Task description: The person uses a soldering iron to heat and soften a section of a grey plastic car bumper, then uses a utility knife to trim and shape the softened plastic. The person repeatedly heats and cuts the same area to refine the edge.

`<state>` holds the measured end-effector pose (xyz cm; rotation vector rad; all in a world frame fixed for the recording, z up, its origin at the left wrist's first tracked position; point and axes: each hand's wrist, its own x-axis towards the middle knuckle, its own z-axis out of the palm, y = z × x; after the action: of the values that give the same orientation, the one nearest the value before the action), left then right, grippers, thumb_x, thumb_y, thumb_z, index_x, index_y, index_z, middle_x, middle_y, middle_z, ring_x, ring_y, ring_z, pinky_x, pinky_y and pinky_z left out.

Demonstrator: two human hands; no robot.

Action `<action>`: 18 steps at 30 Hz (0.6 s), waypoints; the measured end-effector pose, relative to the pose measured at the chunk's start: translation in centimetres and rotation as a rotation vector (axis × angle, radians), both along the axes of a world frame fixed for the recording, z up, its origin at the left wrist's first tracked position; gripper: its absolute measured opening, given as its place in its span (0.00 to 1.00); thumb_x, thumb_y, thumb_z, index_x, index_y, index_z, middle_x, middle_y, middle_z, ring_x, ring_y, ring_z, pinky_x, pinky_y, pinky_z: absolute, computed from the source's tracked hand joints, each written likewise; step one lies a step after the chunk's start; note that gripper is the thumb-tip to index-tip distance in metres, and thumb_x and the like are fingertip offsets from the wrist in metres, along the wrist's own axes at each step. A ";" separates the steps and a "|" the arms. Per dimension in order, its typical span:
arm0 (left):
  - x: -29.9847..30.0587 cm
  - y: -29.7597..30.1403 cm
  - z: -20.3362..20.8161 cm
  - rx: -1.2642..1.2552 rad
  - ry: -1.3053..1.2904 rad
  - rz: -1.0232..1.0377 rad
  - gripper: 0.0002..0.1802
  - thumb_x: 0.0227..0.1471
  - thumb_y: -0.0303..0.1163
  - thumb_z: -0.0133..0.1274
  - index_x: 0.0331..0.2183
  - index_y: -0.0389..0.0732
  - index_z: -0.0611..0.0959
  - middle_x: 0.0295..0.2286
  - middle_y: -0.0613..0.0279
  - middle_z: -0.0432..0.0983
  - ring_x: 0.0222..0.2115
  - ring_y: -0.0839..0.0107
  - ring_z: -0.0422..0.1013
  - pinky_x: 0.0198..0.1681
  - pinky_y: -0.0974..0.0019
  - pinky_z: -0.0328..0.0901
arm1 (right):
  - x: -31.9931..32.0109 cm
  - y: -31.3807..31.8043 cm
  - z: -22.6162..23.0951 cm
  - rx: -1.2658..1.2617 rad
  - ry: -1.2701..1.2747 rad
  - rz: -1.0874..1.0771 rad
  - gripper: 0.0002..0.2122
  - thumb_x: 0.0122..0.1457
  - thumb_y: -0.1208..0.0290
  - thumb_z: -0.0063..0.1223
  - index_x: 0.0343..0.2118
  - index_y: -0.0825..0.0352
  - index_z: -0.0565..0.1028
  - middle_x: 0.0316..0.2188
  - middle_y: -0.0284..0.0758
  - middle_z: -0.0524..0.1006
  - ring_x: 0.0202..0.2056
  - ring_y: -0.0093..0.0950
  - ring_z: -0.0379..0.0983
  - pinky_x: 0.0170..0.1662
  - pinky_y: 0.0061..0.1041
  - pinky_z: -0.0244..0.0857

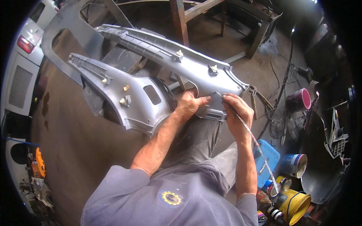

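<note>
Two silver-grey moulded trim panels lie side by side in front of me, backs up, with ribs and pale clips. My left hand (190, 102) pinches the edge of the right trim panel (198, 73), thumb on the face and fingers partly hidden behind it. In my right hand (239, 113), a thin, long, whitish-red stained rod (260, 150) is held between closed fingers. Its front end comes to a marked, outlined patch on the panel; the tail slants back toward the lower right. Nearer my left forearm rests the left trim panel (130, 84), with a rectangular opening.
A grey metal frame (68, 34) stands behind the panels at left, beside white vehicle parts (22, 83). Rusty steel legs (179, 22) rise at the back. On the right are a pink bucket (303, 98), cables, a blue case (267, 160), paint cans (294, 165) and a yellow bucket (294, 205).
</note>
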<state>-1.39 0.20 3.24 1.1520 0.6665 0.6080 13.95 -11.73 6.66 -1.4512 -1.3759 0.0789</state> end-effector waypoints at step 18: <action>0.8 -0.5 -1.5 0.233 0.040 0.123 0.12 0.55 0.35 0.62 0.33 0.33 0.86 0.25 0.69 0.80 0.25 0.83 0.69 0.28 0.74 0.65 | 2.0 3.2 0.1 -0.007 -0.156 0.206 0.07 0.52 0.87 0.60 0.33 0.72 0.78 0.34 0.40 0.82 0.33 0.33 0.81 0.38 0.25 0.73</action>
<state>-0.59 -0.32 1.78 1.3494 0.7173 0.7841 15.94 -8.48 6.79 -1.3401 -1.6521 0.1044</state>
